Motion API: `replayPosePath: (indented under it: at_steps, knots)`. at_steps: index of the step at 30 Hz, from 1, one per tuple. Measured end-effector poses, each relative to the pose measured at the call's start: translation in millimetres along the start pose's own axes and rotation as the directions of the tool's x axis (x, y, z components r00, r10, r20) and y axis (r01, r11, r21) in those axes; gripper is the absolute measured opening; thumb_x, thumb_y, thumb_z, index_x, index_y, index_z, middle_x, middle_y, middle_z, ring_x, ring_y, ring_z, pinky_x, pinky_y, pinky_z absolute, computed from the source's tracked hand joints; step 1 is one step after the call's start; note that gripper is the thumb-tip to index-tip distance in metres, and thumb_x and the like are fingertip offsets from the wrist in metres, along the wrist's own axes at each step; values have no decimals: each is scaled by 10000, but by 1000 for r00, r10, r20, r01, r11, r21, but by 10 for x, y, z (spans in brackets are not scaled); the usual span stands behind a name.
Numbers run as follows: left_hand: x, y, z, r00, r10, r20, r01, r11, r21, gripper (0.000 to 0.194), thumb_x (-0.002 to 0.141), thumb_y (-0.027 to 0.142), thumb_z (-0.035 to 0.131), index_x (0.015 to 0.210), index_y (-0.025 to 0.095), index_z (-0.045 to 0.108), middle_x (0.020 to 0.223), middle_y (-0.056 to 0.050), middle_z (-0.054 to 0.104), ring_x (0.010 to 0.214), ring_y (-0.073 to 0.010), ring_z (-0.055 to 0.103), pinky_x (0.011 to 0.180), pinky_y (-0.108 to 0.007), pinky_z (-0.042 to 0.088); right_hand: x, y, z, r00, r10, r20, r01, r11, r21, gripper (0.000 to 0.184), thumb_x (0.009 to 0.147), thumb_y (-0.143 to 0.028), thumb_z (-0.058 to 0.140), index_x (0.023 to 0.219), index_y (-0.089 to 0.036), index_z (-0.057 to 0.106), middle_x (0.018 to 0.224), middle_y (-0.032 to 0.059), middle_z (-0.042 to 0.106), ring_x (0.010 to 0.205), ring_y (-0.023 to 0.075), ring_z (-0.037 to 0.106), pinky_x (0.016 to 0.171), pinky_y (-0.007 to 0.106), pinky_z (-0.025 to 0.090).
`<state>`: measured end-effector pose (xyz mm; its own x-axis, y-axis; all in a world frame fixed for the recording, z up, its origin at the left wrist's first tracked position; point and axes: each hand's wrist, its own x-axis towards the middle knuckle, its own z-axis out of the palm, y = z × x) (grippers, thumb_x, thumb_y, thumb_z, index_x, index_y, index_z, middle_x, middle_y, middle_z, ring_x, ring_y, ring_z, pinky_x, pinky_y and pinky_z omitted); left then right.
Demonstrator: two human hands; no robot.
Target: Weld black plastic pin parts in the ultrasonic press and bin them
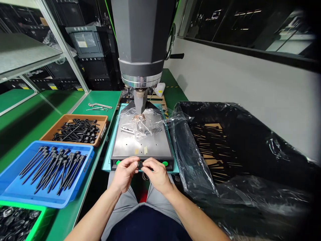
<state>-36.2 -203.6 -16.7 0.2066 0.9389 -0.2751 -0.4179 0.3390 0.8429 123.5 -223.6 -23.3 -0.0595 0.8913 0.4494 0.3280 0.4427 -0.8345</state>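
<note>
L hand (126, 172): fingertips pinched on sm. black part (139, 164).
R hand (155, 173): fingertips closed on same part's other side.
Black part: held just off front edge of machine base (142, 147), btwn green buttons (165, 163).
Blue tray (15, 180): set at green tabletop's (110, 97) R edge, long black rods (54, 167) held.

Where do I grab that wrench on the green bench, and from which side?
I'd pinch the wrench around its slim handle, coming straight down from above. It lies flat, so the narrow handle suits thumb and fingers on its long edges; go carefully on the near side, where thin metal rods lie close.
</note>
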Motion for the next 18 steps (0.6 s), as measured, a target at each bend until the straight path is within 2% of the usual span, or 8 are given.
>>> replayPosePath:
  at_steps: [2,4,9,15,18]
  knots:
    - [5,-24,-15,994,112,4,-112,989,95,208,693,305,810,856,186,759,991,-35,626,641,-78,536,566,-204,462,3,13,7,1000,8,-8,-8,1000,8,62,874,-183,626,823,-212,648,808,40,648,782,183,622,706,305,500]
    - [2,-24,-44,985,167,43,-173,962,211,198,743,332,764,892,201,764,1020,-42,615,655,-94,538,600,-235,474,2,28,10,1000,16,-10,-16,1000,12,65,874,-187,621,822,-214,650,807,38,649,785,183,625,709,304,503]
    - [-27,54,-98,965,201,171,-254,881,398,231,779,342,724,978,232,767,1003,-68,617,796,-167,577,681,-283,496,-23,74,32,1000,19,-14,-19,1000,0,69,873,-180,610,826,-211,651,802,39,646,768,182,624,693,308,506]
    - [-24,117,-87,952,275,138,-306,804,510,213,746,346,750,924,234,781,832,-66,641,761,-189,578,647,-289,482,-56,46,63,995,-95,-32,91,990,-107,138,911,-153,537,899,-213,661,855,71,658,818,198,636,733,329,531]
    - [-23,124,-96,951,263,161,-308,808,503,203,732,342,764,909,245,783,840,-66,652,792,-198,588,683,-301,494,-47,32,52,997,-71,-33,69,996,-55,114,897,-163,571,845,-214,657,821,57,654,788,193,635,707,318,528]
